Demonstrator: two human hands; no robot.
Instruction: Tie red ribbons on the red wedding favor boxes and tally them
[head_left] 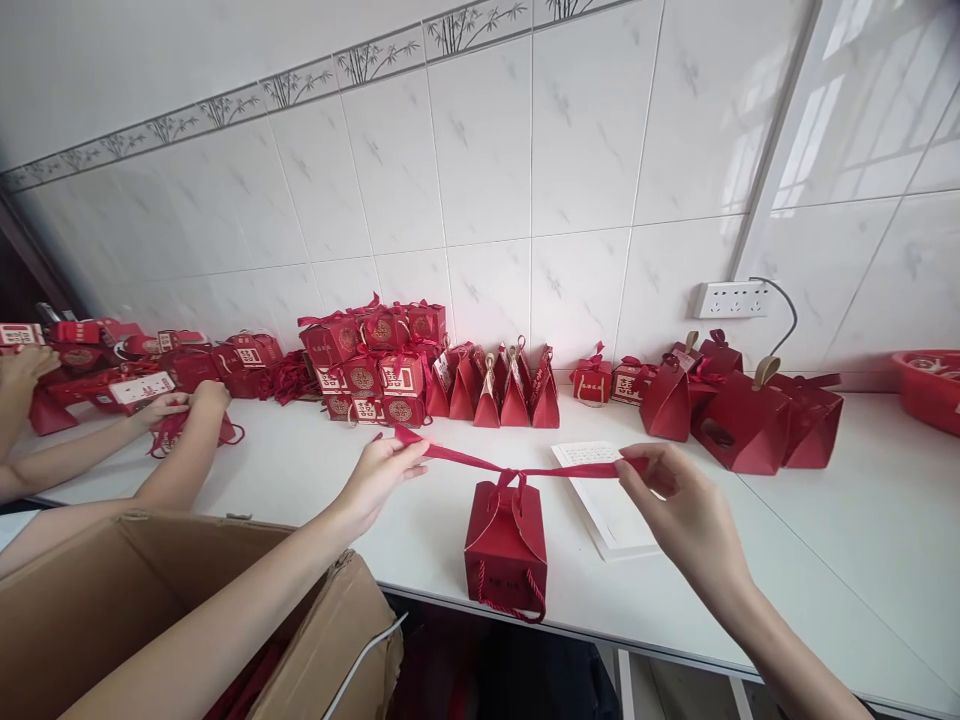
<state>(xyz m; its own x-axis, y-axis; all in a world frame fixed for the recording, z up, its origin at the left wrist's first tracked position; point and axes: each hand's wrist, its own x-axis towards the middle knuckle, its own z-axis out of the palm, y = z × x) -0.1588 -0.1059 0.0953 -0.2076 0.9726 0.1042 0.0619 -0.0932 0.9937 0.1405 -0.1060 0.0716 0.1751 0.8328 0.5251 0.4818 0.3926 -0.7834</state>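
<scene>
A small red gift box (pixel 506 545) stands near the front edge of the white table (pixel 847 540). A red ribbon (pixel 465 460) is tied at its top and stretched out sideways. My left hand (pixel 382 470) pinches the ribbon's left end. My right hand (pixel 667 490) pinches the right end. Both hands hover just above the table, one on each side of the box.
Stacks of finished red boxes (pixel 375 365) and red pouch-shaped bags (pixel 742 415) line the tiled wall. A white sheet (pixel 611 510) lies behind the box. An open cardboard carton (pixel 150 610) is at lower left. Another person's hands (pixel 180 405) work at the left. A red basin (pixel 934 385) is far right.
</scene>
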